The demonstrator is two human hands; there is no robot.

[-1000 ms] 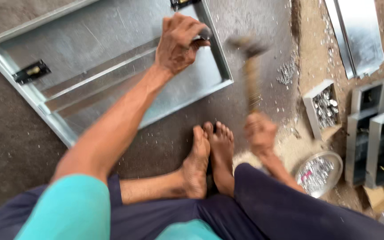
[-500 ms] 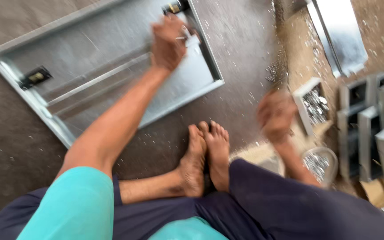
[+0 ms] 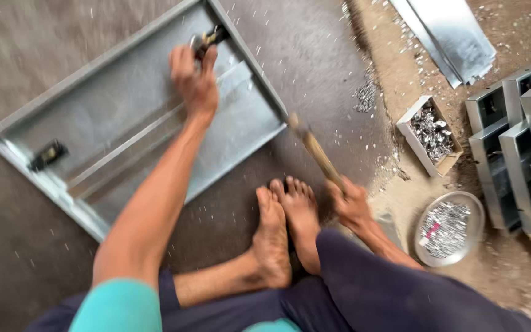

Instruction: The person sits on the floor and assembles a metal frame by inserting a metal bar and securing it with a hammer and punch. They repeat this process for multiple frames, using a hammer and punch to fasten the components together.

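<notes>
Head cam: left hand (image 3: 195, 83) pinches a small dark fitting (image 3: 207, 42) on the metal tray (image 3: 124, 123), right hand (image 3: 350, 203) clenches the hammer (image 3: 314, 150), so it's the hammering step, and the strike needs careful aim.

Likely metal workshop, sheet-metal panel (image 3: 124, 129), stacked channels (image 3: 517, 147), shavings

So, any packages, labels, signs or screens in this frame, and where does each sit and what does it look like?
Carton: right of the feet, on the sandy floor; small open rectangular box, pale walls, full of shiny metal bits.
Dish: lower right, below the carton; round, clear-rimmed, holding silvery bits and a small pink piece.
Labels, signs, screens: none visible.
</notes>
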